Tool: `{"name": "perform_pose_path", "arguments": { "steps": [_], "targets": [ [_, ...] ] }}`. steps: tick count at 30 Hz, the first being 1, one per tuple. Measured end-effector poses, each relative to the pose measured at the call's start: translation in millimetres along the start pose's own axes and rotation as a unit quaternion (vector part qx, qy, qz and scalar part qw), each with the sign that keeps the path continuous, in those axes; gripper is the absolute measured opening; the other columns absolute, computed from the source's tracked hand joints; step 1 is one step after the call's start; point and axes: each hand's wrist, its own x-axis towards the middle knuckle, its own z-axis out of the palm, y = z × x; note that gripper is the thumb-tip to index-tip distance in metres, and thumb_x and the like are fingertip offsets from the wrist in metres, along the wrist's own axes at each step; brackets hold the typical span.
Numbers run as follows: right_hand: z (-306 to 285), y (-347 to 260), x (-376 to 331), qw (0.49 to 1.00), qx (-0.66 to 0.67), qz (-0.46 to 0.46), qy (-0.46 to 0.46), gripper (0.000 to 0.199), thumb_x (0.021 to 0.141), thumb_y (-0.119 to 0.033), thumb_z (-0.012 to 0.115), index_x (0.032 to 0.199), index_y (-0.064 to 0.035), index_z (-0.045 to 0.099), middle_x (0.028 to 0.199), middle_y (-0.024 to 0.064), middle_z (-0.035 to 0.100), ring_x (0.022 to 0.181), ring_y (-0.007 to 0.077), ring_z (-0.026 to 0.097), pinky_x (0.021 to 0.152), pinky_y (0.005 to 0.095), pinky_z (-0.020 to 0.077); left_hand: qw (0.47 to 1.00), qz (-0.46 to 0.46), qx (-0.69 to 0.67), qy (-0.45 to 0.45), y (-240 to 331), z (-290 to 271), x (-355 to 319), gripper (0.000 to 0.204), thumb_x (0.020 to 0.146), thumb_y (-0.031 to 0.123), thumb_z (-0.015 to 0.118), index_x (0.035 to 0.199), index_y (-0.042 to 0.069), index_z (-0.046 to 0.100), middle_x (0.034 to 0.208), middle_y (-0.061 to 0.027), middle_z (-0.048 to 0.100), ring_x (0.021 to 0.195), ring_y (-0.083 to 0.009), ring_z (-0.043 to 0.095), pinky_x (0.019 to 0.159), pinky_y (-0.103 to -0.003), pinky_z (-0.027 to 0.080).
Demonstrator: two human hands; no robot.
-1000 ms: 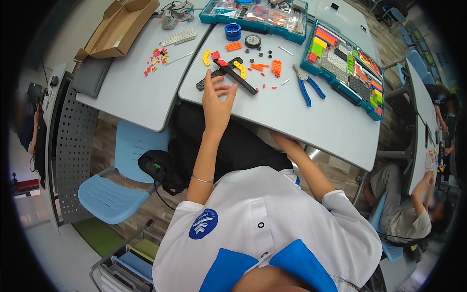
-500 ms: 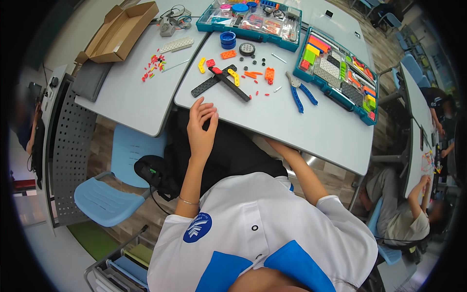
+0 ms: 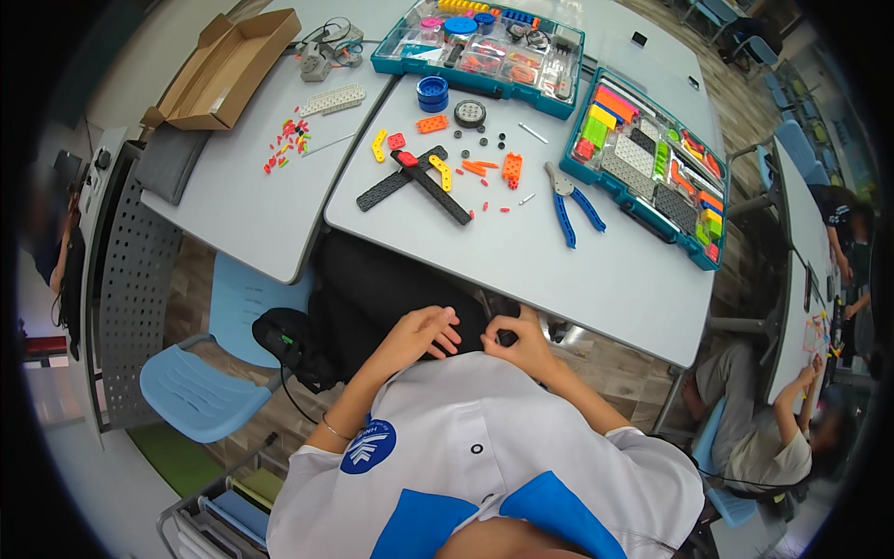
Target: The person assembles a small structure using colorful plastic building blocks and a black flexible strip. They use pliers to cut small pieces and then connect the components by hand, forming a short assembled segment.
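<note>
My left hand [image 3: 421, 337] is over my lap at the shirt's hem, its fingers loosely spread and nothing visible in them. Beside it my right hand [image 3: 523, 345] is curled, thumb and finger drawn together; what it holds, if anything, is too small or hidden to make out. Both hands are off the table [image 3: 549, 270], below its near edge. Nearest on the tabletop lie crossed black perforated beams [image 3: 402, 179] with a red piece [image 3: 407, 159] at the crossing and a yellow angled piece [image 3: 441, 173] against them. Blue-handled pliers [image 3: 570, 203] lie to the right.
Two teal parts cases [image 3: 484, 86] stand at the back and right. Orange blocks [image 3: 512, 168], blue rings [image 3: 432, 93] and a wheel [image 3: 469, 114] lie farther back. On the left table are small coloured pegs [image 3: 287, 147] and a cardboard box [image 3: 223, 74]. A blue chair [image 3: 209, 391] stands at left.
My left hand has dropped from the table's near edge to my lap. My right hand has come out from under the table's edge and now shows beside it. The parts have not been moved.
</note>
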Motion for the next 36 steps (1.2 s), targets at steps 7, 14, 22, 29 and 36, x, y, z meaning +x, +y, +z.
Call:
{"name": "perform_pose_path", "arguments": {
  "steps": [7,14,22,29,36],
  "targets": [
    [24.3,-66.2,30.4,0.917,0.277,-0.213,-0.192,0.019,0.071,-0.010,0.081,0.065,-0.0149,0.064,0.146,0.0156,0.044,0.133,0.0320,0.039,0.111,0.0501,0.0279,0.948,0.141,-0.250,-0.139,-40.9,5.3,-19.2,0.094,0.089,0.051,0.071,0.154,0.003,0.023,0.152,-0.0243,0.034,0.142,-0.0364,0.041,0.116,-0.050,0.038],
    [63.9,-167.0,113.5,0.840,0.212,-0.474,-0.157,0.033,0.086,-0.027,0.075,0.118,-0.0172,0.071,0.149,0.0184,0.043,0.140,0.0357,0.038,0.117,0.0605,0.0197,0.927,0.339,-0.135,0.088,50.0,-50.2,-116.1,0.127,0.069,0.081,0.070,0.161,0.020,0.006,0.138,-0.0341,0.049,0.128,-0.0425,0.051,0.112,-0.056,0.038],
    [112.6,-215.6,227.1,0.839,-0.028,-0.537,0.086,0.053,0.086,-0.027,0.072,0.133,-0.0105,0.056,0.138,0.0132,0.054,0.136,0.0287,0.046,0.115,0.0519,0.0281,0.856,0.424,-0.253,0.157,108.7,-203.9,-81.6,0.102,0.087,0.086,0.031,0.145,0.003,0.043,0.134,-0.0234,0.059,0.118,-0.0313,0.061,0.101,-0.044,0.051],
    [124.9,-159.0,240.2,0.830,-0.090,-0.550,0.015,0.051,0.082,-0.022,0.074,0.129,-0.0099,0.057,0.140,0.0164,0.050,0.130,0.0336,0.048,0.106,0.0458,0.0375,0.849,0.426,-0.253,0.185,123.1,-245.1,-51.0,0.103,0.084,0.087,0.030,0.151,0.008,0.035,0.145,-0.0223,0.049,0.115,-0.0354,0.062,0.103,-0.065,0.046],
    [132.5,-137.6,248.4,0.870,-0.023,-0.489,-0.061,0.048,0.083,-0.020,0.074,0.127,-0.0099,0.057,0.143,0.0177,0.046,0.129,0.0372,0.046,0.106,0.0479,0.0382,0.852,0.426,-0.279,0.123,110.1,-273.8,-23.9,0.097,0.085,0.085,0.031,0.154,0.017,0.032,0.150,-0.0195,0.045,0.118,-0.0376,0.061,0.101,-0.072,0.042]
  ]
}}
